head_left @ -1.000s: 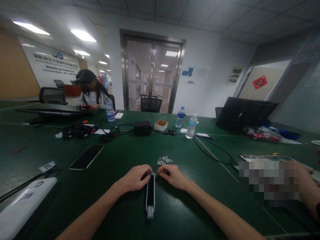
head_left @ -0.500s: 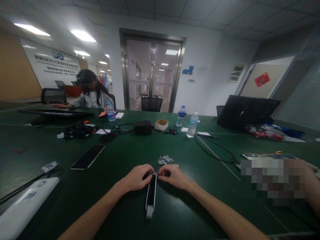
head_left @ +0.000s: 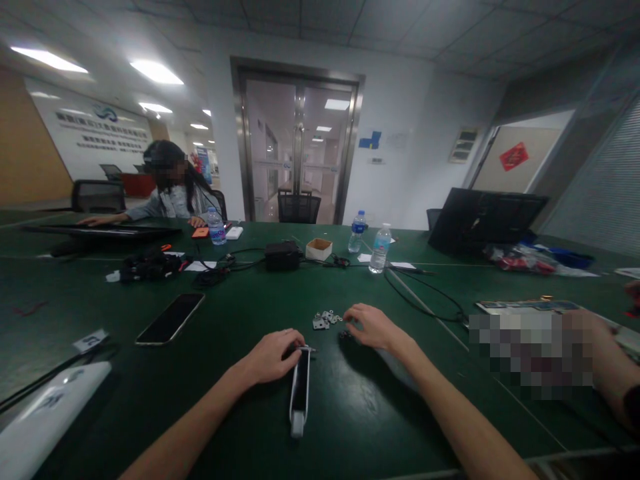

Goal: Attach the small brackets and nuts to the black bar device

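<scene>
A long narrow black part with a white rim [head_left: 300, 390] lies on the green table [head_left: 235, 400] in front of me, pointing away. My left hand [head_left: 273, 355] is curled over its far end, fingers closed on it. My right hand [head_left: 371, 327] is stretched forward with fingers apart, right beside a small heap of metal brackets [head_left: 325, 319]. I cannot make out anything held in it.
A black phone [head_left: 169, 318] lies at the left, a white device [head_left: 43, 413] at the near left. Cables, a black adapter [head_left: 283, 255], a small box [head_left: 319, 249], water bottles and a laptop [head_left: 483, 217] sit further back. A person sits at the far left; another person's arm is at the right.
My right hand has left the far end of the black part and moved forward and right to the metal brackets. The left hand stays on the part.
</scene>
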Tool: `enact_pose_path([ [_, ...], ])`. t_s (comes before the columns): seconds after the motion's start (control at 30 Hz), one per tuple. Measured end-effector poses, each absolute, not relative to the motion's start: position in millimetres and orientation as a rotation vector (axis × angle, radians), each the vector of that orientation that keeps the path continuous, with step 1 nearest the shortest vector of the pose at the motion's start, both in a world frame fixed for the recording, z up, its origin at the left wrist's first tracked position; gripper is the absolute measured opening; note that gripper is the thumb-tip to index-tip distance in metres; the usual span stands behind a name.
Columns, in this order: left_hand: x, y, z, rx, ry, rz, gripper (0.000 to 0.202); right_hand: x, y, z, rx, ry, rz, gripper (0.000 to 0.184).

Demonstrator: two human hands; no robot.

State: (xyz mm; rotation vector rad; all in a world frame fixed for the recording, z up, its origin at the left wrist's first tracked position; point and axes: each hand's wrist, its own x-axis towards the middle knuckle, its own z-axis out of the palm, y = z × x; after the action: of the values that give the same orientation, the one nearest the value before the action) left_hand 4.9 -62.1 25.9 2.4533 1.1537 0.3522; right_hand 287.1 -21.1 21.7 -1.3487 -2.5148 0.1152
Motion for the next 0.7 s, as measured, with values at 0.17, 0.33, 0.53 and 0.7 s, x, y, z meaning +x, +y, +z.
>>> enact_pose_path([
  [0.17,5,-62,27,2.445,1.150,0.340,0.023,301,-12,13,-1.482,-2.613,0.217,0.021],
  [0.33,5,-62,26,2.424,1.167,0.315,0.024,298,-11,10,-1.491,-2.601,0.249,0.019],
  [0.53,5,-63,26,2.437,1.157,0.345,0.023,287,-16,11,-1.386,-2.474,0.128,0.018],
  [0.7,5,-62,25,2.447,1.144,0.375,0.023,258,-30,7,-1.119,-2.407,0.291,0.013],
])
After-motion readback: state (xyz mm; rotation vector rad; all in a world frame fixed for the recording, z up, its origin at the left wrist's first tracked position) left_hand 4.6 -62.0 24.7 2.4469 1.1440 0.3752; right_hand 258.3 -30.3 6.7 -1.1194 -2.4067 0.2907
